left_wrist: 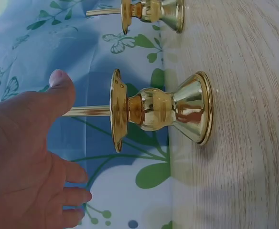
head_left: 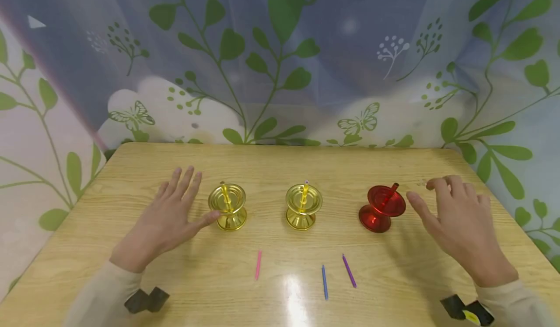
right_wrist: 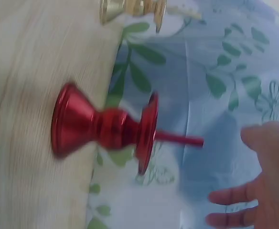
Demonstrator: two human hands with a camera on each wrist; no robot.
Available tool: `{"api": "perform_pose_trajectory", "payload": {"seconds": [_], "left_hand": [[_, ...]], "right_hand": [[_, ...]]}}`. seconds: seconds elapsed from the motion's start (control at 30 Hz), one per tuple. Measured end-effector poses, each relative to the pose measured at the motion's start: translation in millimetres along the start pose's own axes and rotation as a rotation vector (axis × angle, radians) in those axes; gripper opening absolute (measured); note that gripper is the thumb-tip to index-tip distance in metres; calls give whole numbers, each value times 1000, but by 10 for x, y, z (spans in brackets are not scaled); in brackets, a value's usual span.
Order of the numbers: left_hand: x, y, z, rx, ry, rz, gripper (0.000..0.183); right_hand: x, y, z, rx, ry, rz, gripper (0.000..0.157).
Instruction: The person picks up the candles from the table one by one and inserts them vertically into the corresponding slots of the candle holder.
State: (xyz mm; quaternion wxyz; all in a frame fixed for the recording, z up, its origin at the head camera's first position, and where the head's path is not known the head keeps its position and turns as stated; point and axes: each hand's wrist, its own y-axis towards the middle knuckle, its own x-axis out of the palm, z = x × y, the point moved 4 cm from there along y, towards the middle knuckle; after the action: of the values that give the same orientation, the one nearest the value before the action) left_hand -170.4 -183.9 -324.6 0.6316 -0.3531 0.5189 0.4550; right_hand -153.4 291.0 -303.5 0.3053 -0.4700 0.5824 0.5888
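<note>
Three metal candle holders stand in a row on the wooden table. The left one [head_left: 232, 221] is gold, the middle one [head_left: 301, 218] is gold too, and the one on the right [head_left: 375, 218] is red. From each dish rises a thin upright stem. My left hand [head_left: 168, 222] is spread beside the left gold holder, its thumb overlapping the dish's edge in the head view. In the left wrist view that holder [left_wrist: 151, 109] shows past the thumb. To the right of the red holder [right_wrist: 113, 129], my right hand [head_left: 463, 225] hovers with loosely bent fingers and nothing in it.
Closer to me lie three thin candles: a pink one [head_left: 258, 265], a blue one [head_left: 324, 282] and a purple one [head_left: 349, 270]. A small clear item [head_left: 422, 183] is near the right fingertips. A leaf-patterned curtain [head_left: 280, 74] hangs behind the table [head_left: 197, 293].
</note>
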Motion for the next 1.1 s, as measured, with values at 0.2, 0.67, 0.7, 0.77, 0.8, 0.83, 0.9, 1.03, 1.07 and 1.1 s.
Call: {"api": "perform_pose_trajectory", "payload": {"seconds": [0.2, 0.67, 0.7, 0.77, 0.8, 0.83, 0.9, 1.03, 1.07, 1.1], "left_hand": [[36, 41, 13, 44, -37, -41, 95], [163, 101, 44, 88, -51, -62, 94], [170, 105, 45, 94, -50, -62, 93], [182, 113, 48, 106, -47, -61, 90], [187, 117, 50, 111, -48, -61, 89], [193, 121, 51, 115, -47, -60, 88], [204, 126, 53, 122, -50, -59, 86], [223, 135, 53, 130, -60, -58, 86], [226, 138, 53, 132, -62, -57, 86], [229, 142, 52, 134, -63, -56, 86]], "right_hand": [[20, -44, -453, -172, 23, 114, 29], [391, -242, -1580, -453, -6, -68, 26], [420, -244, -1628, -463, -13, -81, 26], [481, -246, -1723, -473, -20, -110, 26], [515, -246, -1771, -477, -26, -125, 27], [549, -248, -1816, -477, -25, -146, 28], [623, -254, -1899, -488, -15, -174, 28], [761, -265, -2058, -506, -32, -233, 29], [792, -269, -2096, -505, -35, -250, 29], [821, -273, -2134, -496, -42, -277, 30]]}}
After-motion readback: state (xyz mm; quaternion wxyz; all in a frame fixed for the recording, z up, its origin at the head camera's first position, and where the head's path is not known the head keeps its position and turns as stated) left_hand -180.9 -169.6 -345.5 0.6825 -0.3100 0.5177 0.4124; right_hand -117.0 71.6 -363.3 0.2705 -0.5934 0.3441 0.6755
